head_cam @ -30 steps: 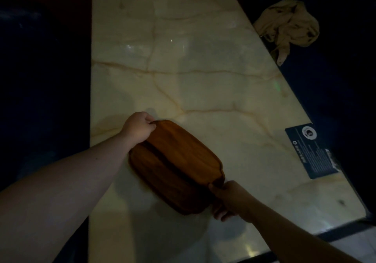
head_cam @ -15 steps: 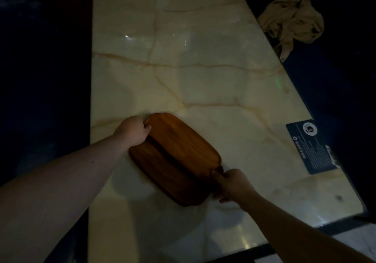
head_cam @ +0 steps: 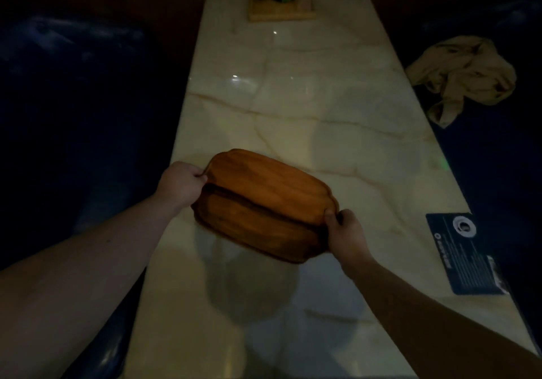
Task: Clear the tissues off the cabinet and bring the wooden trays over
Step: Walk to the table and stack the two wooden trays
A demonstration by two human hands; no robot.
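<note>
Two brown wooden trays (head_cam: 264,199), one stacked on the other and shifted a little, are held over the pale marble table (head_cam: 308,100) in the head view. My left hand (head_cam: 181,185) grips their left end. At their right end my right hand (head_cam: 346,232) holds them, with the thumb on the upper tray. The stack tilts slightly and casts a shadow on the marble below it. No tissues are in view.
A wooden holder (head_cam: 280,9) with a dark bottle stands at the table's far end. A dark blue card (head_cam: 463,252) lies near the right edge. A beige cloth (head_cam: 466,76) lies on the dark blue seat at right. Another dark blue seat (head_cam: 73,114) runs along the left.
The trays have turned from a steep diagonal to nearly crosswise between my hands. The view has tilted up, so the wooden holder at the far end shows again.
</note>
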